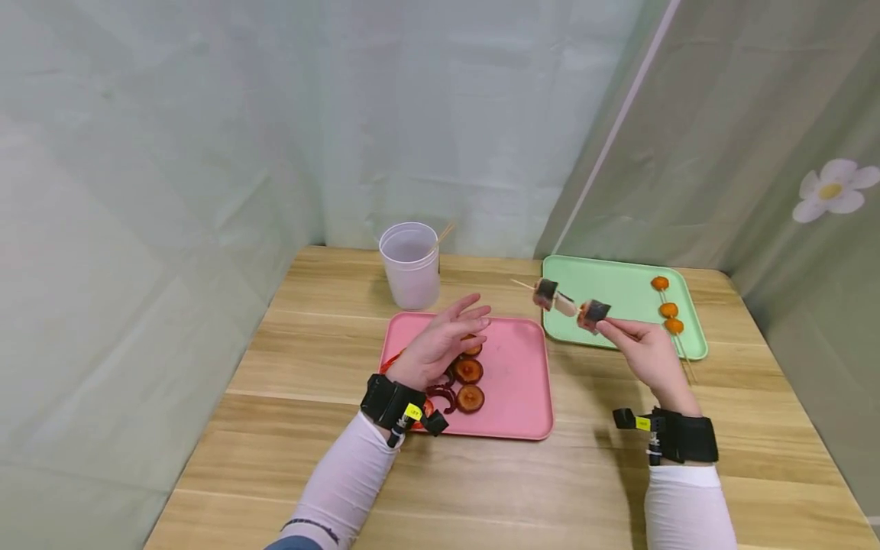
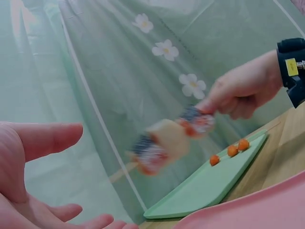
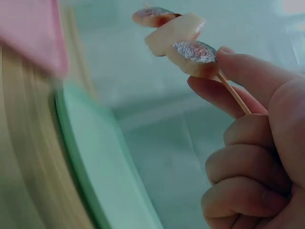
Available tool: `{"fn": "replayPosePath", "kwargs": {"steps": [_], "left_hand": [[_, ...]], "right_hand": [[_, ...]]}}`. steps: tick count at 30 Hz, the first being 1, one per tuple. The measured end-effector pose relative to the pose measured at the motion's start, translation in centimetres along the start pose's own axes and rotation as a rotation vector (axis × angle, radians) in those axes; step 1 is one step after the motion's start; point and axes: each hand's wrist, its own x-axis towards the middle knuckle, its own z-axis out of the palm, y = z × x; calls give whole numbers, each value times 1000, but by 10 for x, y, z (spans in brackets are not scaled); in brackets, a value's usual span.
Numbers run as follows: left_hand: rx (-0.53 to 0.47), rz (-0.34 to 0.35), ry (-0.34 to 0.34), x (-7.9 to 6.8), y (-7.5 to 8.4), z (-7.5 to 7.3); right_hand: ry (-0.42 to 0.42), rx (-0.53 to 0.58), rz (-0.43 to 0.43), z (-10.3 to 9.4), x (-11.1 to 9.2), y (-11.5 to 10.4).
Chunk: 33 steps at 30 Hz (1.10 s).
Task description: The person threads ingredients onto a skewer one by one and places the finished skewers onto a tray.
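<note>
My right hand (image 1: 646, 355) pinches a wooden skewer (image 3: 234, 95) threaded with three chunks that look like fish with dark silvery skin. The fish chunk (image 3: 196, 56) nearest the hand sits right at the thumb and forefinger; a pale piece (image 3: 174, 34) is in the middle and another skin-on chunk (image 1: 545, 293) is toward the tip. The skewer is held in the air by the green tray's near left side. My left hand (image 1: 443, 340) hovers over the pink tray (image 1: 516, 374), fingers spread and holding nothing, partly hiding the food on it.
On the pink tray lie several round brown slices (image 1: 470, 399) and dark curled pieces (image 1: 443, 396). A white cup (image 1: 411, 279) with thin sticks (image 1: 443, 235) stands behind it. The green tray (image 1: 598, 275) at back right bears a skewer of three orange balls (image 1: 668, 309).
</note>
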Motion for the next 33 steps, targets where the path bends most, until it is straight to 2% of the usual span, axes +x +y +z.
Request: {"fn": "replayPosePath", "kwargs": {"steps": [5, 8, 10, 13, 17, 21, 24, 28, 33], "left_hand": [[18, 0, 11, 0, 3, 1], [37, 6, 16, 0, 3, 2], [41, 9, 21, 0, 3, 2], [36, 10, 30, -1, 3, 3], [22, 17, 36, -1, 3, 3], [6, 30, 45, -2, 3, 4], [-3, 33, 48, -2, 4, 4], [-8, 29, 45, -2, 5, 3], [-12, 26, 49, -1, 4, 2]], "right_hand": [[150, -78, 148, -34, 0, 35], [227, -78, 261, -43, 6, 51], [267, -95, 307, -43, 10, 60], [289, -166, 320, -39, 14, 69], [244, -231, 302, -29, 12, 78], [197, -146, 382, -21, 9, 81], [213, -64, 473, -17, 10, 81], [277, -2, 550, -13, 12, 81], [392, 10, 571, -8, 18, 80]]}}
